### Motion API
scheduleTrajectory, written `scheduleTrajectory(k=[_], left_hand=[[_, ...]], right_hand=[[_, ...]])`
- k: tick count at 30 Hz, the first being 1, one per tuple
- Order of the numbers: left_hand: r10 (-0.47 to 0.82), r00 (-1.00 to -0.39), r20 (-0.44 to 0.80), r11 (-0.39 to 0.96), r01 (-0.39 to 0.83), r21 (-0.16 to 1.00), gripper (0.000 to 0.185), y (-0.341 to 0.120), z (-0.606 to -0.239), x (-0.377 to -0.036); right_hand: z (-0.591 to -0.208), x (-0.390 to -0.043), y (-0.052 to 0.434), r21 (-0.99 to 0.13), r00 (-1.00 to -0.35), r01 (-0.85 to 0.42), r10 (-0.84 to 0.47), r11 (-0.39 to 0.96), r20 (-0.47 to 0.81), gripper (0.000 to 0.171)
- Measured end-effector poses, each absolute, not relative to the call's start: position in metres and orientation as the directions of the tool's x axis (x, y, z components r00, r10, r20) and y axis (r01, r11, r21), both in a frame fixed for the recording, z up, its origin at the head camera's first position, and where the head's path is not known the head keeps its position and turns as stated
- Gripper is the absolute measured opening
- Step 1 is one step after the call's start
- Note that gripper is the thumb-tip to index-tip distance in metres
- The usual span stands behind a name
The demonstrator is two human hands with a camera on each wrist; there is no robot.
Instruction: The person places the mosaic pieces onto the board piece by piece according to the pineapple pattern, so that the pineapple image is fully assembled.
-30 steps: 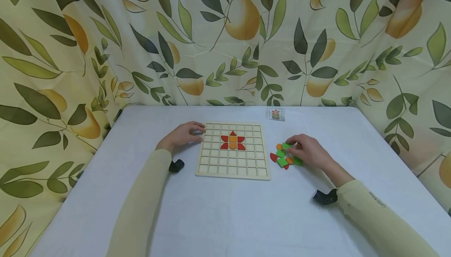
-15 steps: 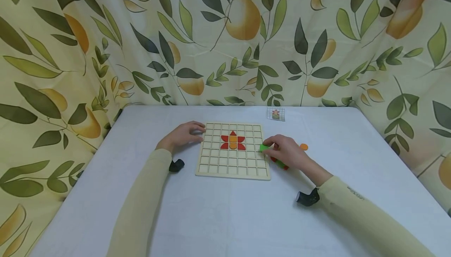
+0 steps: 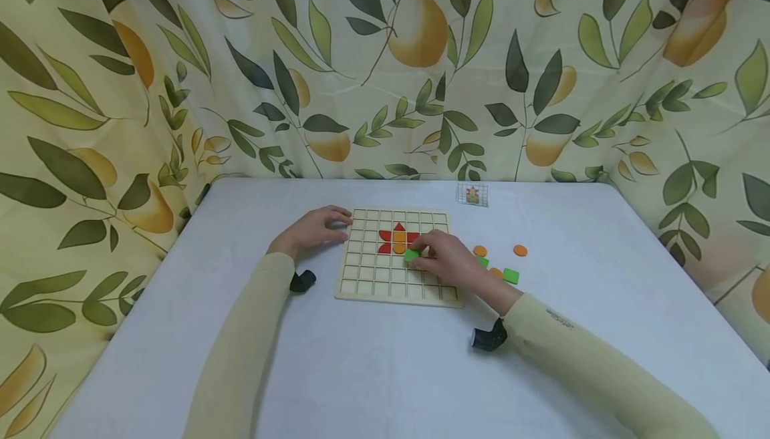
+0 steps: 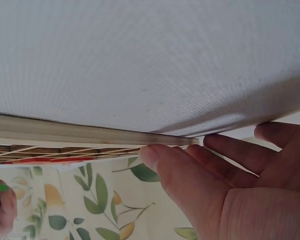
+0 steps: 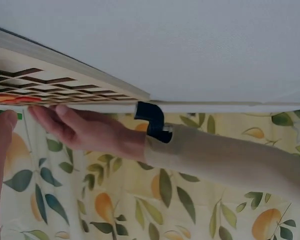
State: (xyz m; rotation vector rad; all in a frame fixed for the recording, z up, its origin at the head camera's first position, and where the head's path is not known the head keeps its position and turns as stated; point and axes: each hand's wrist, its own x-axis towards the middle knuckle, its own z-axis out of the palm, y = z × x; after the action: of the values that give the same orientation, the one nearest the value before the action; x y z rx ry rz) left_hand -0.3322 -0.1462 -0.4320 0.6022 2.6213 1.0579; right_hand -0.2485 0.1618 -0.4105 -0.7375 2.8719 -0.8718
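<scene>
Two hands: R (image 3: 448,262) fingers pinch green tile (image 3: 412,256), L (image 3: 314,228) prob. flat on grid board (image 3: 361,285), white table (image 3: 385,372).

green piece (image 3: 412,255), red-orange flower (image 3: 398,240), seemingly white table (image 3: 385,359)

Two hands, both forearms in beige sleeves

Left hand (image 3: 313,228): fingers loosely extended, palm down. Right hand (image 3: 448,262): arm reaching inward, fingertips pinched together.

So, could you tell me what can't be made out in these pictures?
- Head view: the right hand covers part of the green piece and the cells of the grid board beneath.
- Head view: the small card is too tiny to read.
- Wrist views: little beyond the board's edge shows.
</scene>
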Motion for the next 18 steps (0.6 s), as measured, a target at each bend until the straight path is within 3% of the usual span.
scheduleTrajectory(k=[18], left_hand=[[0.463, -0.883, -0.081, 0.649, 0.276, 0.709, 0.037, -0.145, -0.433, -0.333]], right_hand=[[-0.422, -0.251, 0.141, -0.483, -0.872, -0.466, -0.477, 0.741, 0.109, 0.026]])
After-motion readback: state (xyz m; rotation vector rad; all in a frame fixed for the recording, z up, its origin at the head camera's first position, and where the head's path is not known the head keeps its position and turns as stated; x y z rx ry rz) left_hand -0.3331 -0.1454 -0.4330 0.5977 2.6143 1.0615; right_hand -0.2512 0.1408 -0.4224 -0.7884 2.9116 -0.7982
